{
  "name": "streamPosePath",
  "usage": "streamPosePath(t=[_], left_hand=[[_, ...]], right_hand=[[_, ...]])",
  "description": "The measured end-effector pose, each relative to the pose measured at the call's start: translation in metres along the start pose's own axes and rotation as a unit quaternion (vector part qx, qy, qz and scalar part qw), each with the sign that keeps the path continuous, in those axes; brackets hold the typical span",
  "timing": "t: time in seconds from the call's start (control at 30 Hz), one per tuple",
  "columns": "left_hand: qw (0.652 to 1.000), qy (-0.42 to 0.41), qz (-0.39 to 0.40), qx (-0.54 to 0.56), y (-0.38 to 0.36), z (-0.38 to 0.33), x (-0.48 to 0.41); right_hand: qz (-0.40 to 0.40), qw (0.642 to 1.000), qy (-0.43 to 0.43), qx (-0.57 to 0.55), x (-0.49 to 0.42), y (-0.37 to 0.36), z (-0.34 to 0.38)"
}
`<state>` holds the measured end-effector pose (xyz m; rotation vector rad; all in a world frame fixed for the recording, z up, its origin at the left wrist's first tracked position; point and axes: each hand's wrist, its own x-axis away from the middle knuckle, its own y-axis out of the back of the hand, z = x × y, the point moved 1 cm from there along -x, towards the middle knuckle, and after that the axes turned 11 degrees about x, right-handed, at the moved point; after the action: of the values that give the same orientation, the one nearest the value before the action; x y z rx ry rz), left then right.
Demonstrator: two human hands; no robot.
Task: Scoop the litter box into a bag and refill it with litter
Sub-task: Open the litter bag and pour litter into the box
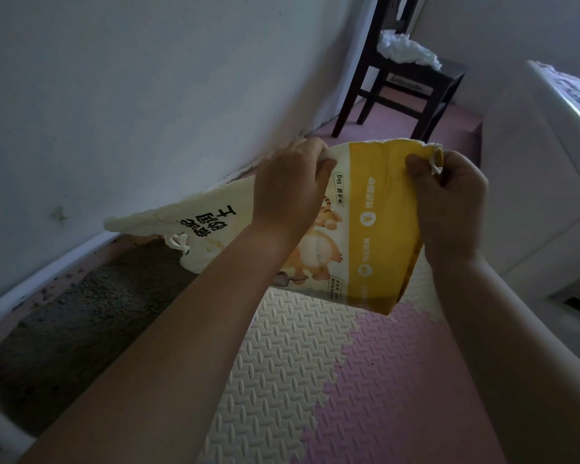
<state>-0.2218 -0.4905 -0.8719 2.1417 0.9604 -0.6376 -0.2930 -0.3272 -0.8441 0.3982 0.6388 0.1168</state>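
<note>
A cream and yellow litter bag [375,229] with a cartoon cat and "5kg" print hangs upside down, looking flat and limp. My left hand [288,192] grips its upper left corner and my right hand [449,199] pinches the upper right corner. The bag's open mouth, with a white drawstring, points down-left over the litter box [40,276], a pink and white tray against the wall. Grey litter [91,313] fills the tray, with dark crumbs along its rim. No litter is visibly falling.
Cream and pink foam floor mats [315,380] lie below my arms. A dark wooden chair [399,78] with a crumpled white plastic bag [405,50] on its seat stands at the back. A white bed frame [543,162] runs along the right.
</note>
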Motion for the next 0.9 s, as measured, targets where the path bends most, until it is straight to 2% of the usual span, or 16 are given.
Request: streamPosePath(t=[0.47, 0.57, 0.73, 0.9], left_hand=[[0.999, 0.025, -0.028, 0.012, 0.014, -0.002, -0.007], [0.999, 0.031, -0.009, 0.01, 0.014, -0.001, -0.004], [0.999, 0.029, -0.025, 0.005, 0.019, -0.005, -0.009], [0.998, 0.052, -0.028, 0.0, 0.018, -0.005, -0.005]], right_hand=[[-0.011, 0.999, 0.036, -0.033, -0.003, -0.007, 0.022], [-0.01, 0.999, 0.041, -0.017, 0.001, -0.007, 0.02], [-0.041, 0.998, 0.052, -0.022, -0.003, -0.007, 0.03], [-0.027, 0.996, 0.085, 0.002, 0.002, -0.008, 0.038]])
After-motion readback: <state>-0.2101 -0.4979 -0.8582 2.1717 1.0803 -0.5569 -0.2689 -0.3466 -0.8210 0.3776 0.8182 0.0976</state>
